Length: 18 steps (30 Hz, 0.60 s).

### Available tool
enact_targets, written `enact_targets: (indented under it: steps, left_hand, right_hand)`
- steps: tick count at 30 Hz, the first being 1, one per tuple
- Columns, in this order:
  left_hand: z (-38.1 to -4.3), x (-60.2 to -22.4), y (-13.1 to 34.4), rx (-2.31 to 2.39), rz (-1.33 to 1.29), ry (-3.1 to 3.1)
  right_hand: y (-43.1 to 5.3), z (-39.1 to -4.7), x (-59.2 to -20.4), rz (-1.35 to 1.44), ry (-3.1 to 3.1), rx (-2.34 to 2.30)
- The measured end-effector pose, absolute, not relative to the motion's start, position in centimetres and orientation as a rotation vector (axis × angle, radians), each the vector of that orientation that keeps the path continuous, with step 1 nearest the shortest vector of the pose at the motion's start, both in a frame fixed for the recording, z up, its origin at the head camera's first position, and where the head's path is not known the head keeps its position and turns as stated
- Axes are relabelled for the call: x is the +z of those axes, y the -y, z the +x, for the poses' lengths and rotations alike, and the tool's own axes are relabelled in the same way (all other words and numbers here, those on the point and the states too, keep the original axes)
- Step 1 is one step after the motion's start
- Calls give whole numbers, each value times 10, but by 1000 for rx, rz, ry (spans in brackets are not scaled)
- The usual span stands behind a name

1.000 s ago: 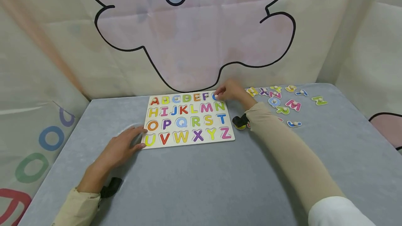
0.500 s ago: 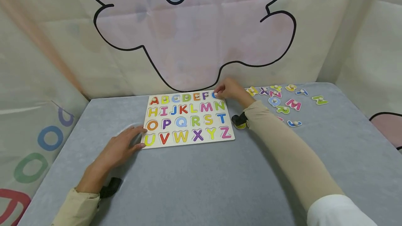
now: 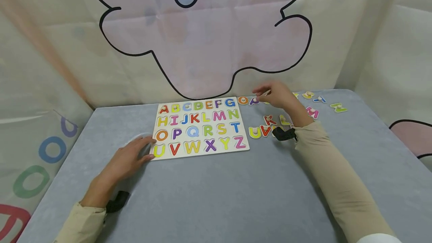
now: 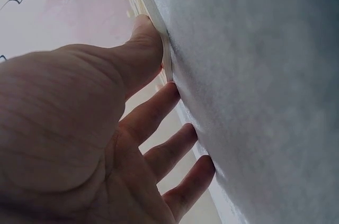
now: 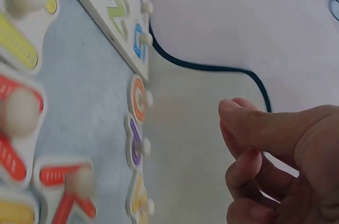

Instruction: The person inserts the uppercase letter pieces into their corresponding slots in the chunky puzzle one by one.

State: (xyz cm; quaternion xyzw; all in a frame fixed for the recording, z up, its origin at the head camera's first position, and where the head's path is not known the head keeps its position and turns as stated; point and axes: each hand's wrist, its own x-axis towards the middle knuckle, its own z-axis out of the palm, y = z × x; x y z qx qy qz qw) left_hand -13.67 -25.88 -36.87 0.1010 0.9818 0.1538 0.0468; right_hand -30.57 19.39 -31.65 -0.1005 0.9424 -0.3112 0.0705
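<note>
A white alphabet puzzle board [image 3: 201, 149] lies on the table, with knobbed letters in its top row. A blue G piece [image 3: 230, 102] sits at that row's right end, its knob [image 5: 145, 38] standing out in the right wrist view. My left hand [image 3: 126, 160] rests at the board's lower left corner, thumb [image 4: 145, 36] and index finger against the edge. Off to the right of the board, my right hand [image 3: 278, 95] hovers above loose letters with bent fingers and holds nothing. Below it lie an orange O-shaped piece [image 3: 243, 100] and a purple piece [image 3: 254, 101].
Several knobbed letters lie right of the board, among them a red K [image 3: 270, 120], a yellow U [image 3: 254, 132], a red V [image 3: 265, 130] and a pink M [image 3: 312, 112]. A printed cloth wall [image 3: 195, 48] rises behind the grey table [image 3: 202, 198].
My right hand has let go of the blue G in the top row and moved right, above the loose letters. My left hand stays at the board's corner.
</note>
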Motion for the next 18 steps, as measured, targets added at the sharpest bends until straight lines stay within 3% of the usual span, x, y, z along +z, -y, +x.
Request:
enact_targets:
  steps: [18]
  left_hand:
    - [-137, -370, 260, 474, 323, -2985]
  right_hand:
    - [-244, -283, -315, -286, -2846, -1005]
